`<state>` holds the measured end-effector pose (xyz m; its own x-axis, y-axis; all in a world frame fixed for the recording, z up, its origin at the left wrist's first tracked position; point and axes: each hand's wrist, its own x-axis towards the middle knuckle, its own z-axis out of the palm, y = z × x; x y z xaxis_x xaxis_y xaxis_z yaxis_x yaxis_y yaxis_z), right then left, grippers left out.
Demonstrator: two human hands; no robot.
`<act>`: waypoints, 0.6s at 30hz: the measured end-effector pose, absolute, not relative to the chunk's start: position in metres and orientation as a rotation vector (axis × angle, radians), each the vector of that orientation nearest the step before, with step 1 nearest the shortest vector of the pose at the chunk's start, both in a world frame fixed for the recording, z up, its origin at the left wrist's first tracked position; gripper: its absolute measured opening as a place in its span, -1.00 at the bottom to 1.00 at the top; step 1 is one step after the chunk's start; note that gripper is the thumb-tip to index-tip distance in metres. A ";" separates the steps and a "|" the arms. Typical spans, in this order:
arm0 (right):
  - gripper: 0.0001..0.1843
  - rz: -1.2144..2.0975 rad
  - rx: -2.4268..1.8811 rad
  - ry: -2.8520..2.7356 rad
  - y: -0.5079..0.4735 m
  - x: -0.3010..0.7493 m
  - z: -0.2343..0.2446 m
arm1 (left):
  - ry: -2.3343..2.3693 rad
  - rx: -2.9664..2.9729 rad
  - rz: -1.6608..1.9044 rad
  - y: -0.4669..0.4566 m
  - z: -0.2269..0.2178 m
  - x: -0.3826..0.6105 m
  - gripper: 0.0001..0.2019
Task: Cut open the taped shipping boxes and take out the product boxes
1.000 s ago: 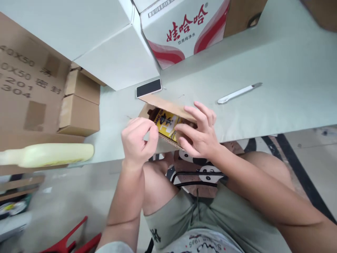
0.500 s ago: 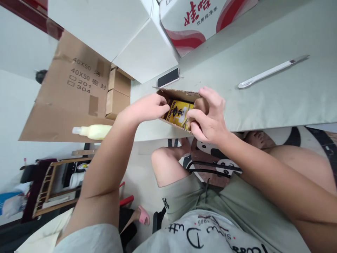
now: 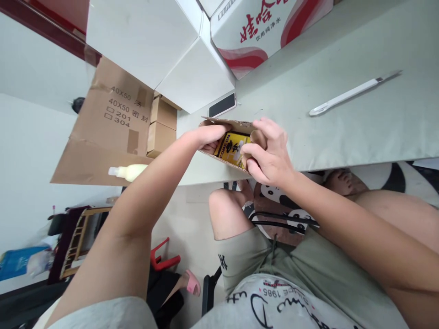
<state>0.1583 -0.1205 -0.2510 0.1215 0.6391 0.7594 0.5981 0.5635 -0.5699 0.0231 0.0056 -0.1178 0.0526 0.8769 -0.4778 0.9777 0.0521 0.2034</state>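
Observation:
A small open cardboard box (image 3: 224,163) is held at the table's near edge. Inside it lies a yellow package (image 3: 236,145) printed with "COME ON" and black and white figures. My left hand (image 3: 214,134) reaches into the box's left end, thumb apart from the fingers. Those fingers are partly hidden beside the package, and I see nothing held in them. My right hand (image 3: 269,153) is closed on the right end of the box, fingers bent round its cardboard flap.
A phone (image 3: 222,105) lies beyond the box, and a white utility knife (image 3: 346,97) lies to the right. White cartons (image 3: 199,75) and a printed water carton (image 3: 247,55) stand behind. Leftward are a large cardboard sheet (image 3: 99,132), small brown boxes (image 3: 163,137) and a pale yellow bottle (image 3: 132,172).
My left hand has gone from pinching at the box's left edge to reaching deeper inside, its thumb now along the far wall. My right hand keeps its grip. The view has shifted slightly.

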 end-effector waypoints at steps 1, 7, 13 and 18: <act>-0.75 0.033 -1.093 -1.549 -0.120 0.158 -0.251 | 1.880 1.789 -0.314 0.006 -0.118 0.022 -0.60; -0.74 -0.038 -1.048 -1.515 -0.120 0.156 -0.251 | 1.814 1.683 -0.384 0.000 -0.116 0.022 -0.87; -0.72 0.019 -1.095 -1.535 -0.118 0.154 -0.254 | 1.723 1.703 -0.399 -0.005 -0.108 0.023 -0.76; -0.75 0.066 -1.074 -1.524 -0.120 0.155 -0.254 | 1.757 1.682 -0.363 -0.005 -0.113 0.024 -0.86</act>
